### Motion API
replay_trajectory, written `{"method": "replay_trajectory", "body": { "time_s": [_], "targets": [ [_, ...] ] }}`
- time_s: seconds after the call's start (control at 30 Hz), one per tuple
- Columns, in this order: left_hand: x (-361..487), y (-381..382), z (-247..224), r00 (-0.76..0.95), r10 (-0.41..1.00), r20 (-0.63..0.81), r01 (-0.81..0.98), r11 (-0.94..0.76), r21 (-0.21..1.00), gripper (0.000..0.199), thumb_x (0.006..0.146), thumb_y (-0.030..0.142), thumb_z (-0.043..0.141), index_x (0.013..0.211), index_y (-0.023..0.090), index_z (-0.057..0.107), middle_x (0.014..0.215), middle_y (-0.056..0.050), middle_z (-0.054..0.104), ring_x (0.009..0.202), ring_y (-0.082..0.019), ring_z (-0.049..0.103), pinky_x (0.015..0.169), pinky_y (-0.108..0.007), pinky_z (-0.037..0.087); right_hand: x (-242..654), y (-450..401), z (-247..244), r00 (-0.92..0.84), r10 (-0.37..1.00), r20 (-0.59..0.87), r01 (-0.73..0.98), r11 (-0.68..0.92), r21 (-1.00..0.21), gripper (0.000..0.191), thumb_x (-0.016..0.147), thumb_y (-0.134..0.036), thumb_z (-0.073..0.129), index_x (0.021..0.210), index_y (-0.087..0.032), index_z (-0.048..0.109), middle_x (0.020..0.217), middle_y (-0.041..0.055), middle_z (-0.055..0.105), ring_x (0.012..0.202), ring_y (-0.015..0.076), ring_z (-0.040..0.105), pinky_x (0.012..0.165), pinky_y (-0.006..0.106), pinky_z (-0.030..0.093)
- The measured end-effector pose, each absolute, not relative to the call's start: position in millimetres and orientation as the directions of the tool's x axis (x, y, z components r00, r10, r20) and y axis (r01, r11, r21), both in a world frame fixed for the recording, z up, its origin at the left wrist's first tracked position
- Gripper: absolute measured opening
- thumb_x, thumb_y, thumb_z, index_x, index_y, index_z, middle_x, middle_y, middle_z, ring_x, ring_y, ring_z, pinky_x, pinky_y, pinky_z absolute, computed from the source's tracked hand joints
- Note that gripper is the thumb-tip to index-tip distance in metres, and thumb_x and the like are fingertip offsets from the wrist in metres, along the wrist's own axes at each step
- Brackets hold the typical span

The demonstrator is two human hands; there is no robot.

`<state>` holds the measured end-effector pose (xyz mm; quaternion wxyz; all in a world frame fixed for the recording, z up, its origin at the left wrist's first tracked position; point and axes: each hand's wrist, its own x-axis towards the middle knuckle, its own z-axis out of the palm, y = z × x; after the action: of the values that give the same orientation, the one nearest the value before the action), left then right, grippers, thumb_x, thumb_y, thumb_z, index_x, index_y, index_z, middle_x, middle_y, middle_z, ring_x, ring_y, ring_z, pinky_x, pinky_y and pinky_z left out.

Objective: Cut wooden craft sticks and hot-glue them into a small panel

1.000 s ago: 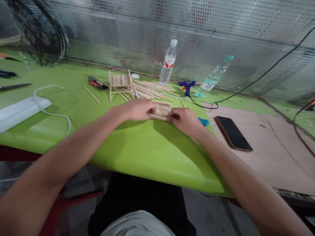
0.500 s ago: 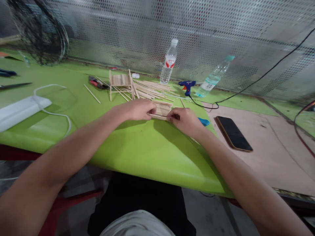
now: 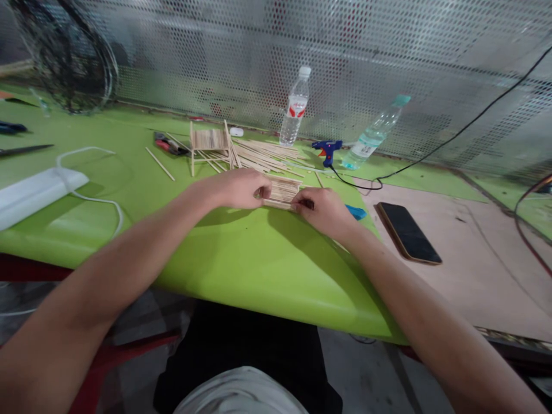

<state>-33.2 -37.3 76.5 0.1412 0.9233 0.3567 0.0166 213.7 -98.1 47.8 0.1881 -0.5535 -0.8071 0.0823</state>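
Between my two hands, near the middle of the green table (image 3: 259, 259), lies a small panel of wooden sticks (image 3: 282, 190) set side by side. My left hand (image 3: 248, 188) has its fingers closed on the panel's left end. The fingertips of my right hand (image 3: 317, 206) pinch the near right corner of it. Behind my left hand stands a small frame of sticks (image 3: 210, 140), like a little chair, on thin legs. Loose wooden sticks (image 3: 267, 155) are heaped to its right.
A blue glue gun (image 3: 328, 150) with a black cord rests between a clear bottle (image 3: 295, 109) and a tilted green-capped bottle (image 3: 375, 135). A phone (image 3: 409, 233) lies to the right. Pliers (image 3: 170, 144), a single stick (image 3: 160, 164) and a white power strip (image 3: 41, 195) are leftward.
My left hand's fingers have shifted slightly at the panel's left end. My right hand keeps its pinch, and the other things stay put apart from a slight shift of view.
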Motion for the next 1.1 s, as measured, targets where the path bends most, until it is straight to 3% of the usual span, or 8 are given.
{"method": "replay_trajectory", "body": {
  "time_s": [0.2,0.57,1.1],
  "targets": [
    [-34.2,-37.3,77.7,0.733,0.679,-0.045,0.657,-0.689,0.305,0.026,0.089,0.031,0.055,0.102,0.023,0.076,0.106,-0.004,0.076,0.093,-0.020,0.067,0.085,-0.035,0.049,214.3,-98.4,47.3,-0.331,0.918,0.219,0.850,0.391,-0.354,0.014,0.086,-0.018,0.063,0.086,-0.019,0.077,0.081,0.0051,0.075,0.068,0.0176,0.060,0.067,0.030,0.039],
    [-32.6,-36.6,77.6,0.756,0.654,-0.025,0.627,-0.713,0.313,0.023,0.086,0.030,0.059,0.097,0.023,0.078,0.102,-0.002,0.078,0.089,-0.017,0.068,0.078,-0.030,0.049,213.8,-97.9,46.8,-0.309,0.928,0.210,0.861,0.367,-0.353,0.012,0.087,-0.020,0.065,0.085,-0.018,0.076,0.078,0.0048,0.074,0.065,0.0165,0.058,0.064,0.029,0.037],
    [-31.3,-35.5,78.0,0.749,0.661,-0.044,0.635,-0.697,0.333,0.025,0.085,0.031,0.059,0.098,0.023,0.080,0.104,-0.003,0.078,0.090,-0.018,0.069,0.081,-0.030,0.050,212.7,-99.4,48.6,-0.312,0.929,0.197,0.855,0.365,-0.368,0.012,0.086,-0.018,0.065,0.086,-0.017,0.076,0.078,0.0047,0.073,0.066,0.0165,0.058,0.065,0.029,0.038]
  ]
}}
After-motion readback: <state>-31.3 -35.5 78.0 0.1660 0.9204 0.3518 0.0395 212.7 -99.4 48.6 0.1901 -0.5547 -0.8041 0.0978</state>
